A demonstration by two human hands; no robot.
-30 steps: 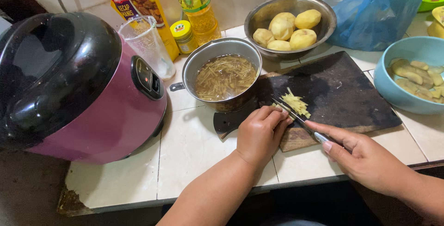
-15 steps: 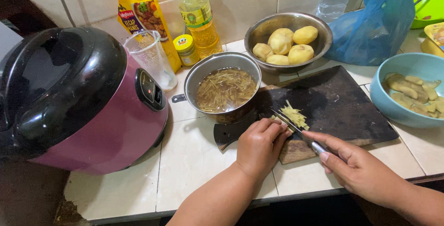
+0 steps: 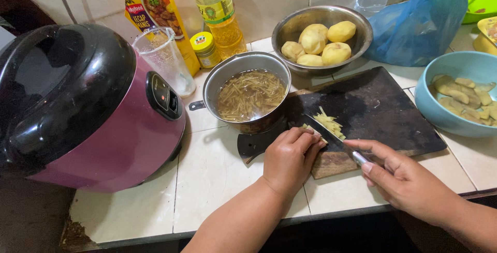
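My left hand (image 3: 291,158) presses a piece of peeled potato (image 3: 312,128) onto the dark cutting board (image 3: 383,108). My right hand (image 3: 409,180) grips a knife (image 3: 334,139) whose blade lies against that piece. A small pile of thin potato strips (image 3: 331,122) sits just beyond the blade. Left of the board stands a metal pot (image 3: 248,95) of water filled with cut strips. Behind it a steel bowl (image 3: 323,28) holds several whole peeled potatoes.
A purple and black rice cooker (image 3: 88,108) fills the left side. A clear measuring cup (image 3: 163,56), sauce pouch (image 3: 158,15), small jar (image 3: 204,48) and oil bottle (image 3: 220,12) stand at the back. A blue bowl of peelings (image 3: 455,90) and blue plastic bag (image 3: 419,15) are at right.
The view has shifted slightly, with both hands staying at the board. The knife has edged along the potato piece and the pile of strips has grown a little.
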